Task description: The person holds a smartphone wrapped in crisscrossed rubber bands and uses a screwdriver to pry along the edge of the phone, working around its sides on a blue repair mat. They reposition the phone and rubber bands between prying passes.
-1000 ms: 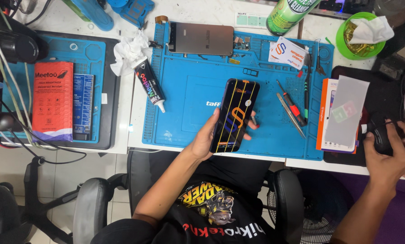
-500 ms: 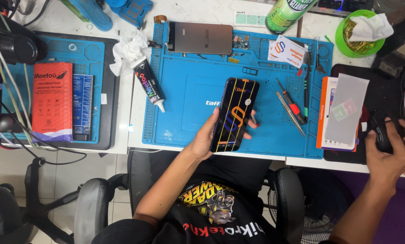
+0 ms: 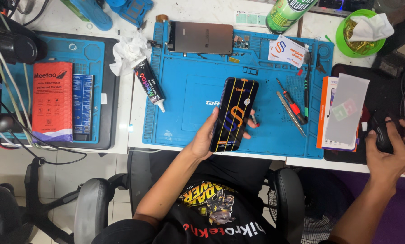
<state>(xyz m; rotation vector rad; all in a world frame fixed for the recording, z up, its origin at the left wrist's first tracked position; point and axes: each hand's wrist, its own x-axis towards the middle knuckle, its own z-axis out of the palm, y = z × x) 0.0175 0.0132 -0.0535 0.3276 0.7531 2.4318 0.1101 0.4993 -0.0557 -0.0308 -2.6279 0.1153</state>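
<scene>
Left hand (image 3: 207, 138) grips the phone (image 3: 235, 114) by its long edges, screen up, just above the blue mat (image 3: 189, 104). Looks light, stiff, slick glass, fragile; edges are the safe hold. Right hand (image 3: 387, 151) is well off to the right, closed around a small black object (image 3: 385, 135).

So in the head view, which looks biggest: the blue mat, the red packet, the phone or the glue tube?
1. blue mat
2. red packet
3. phone, though it is held up nearer the camera, so its rank against the packet is unsure
4. glue tube
</scene>
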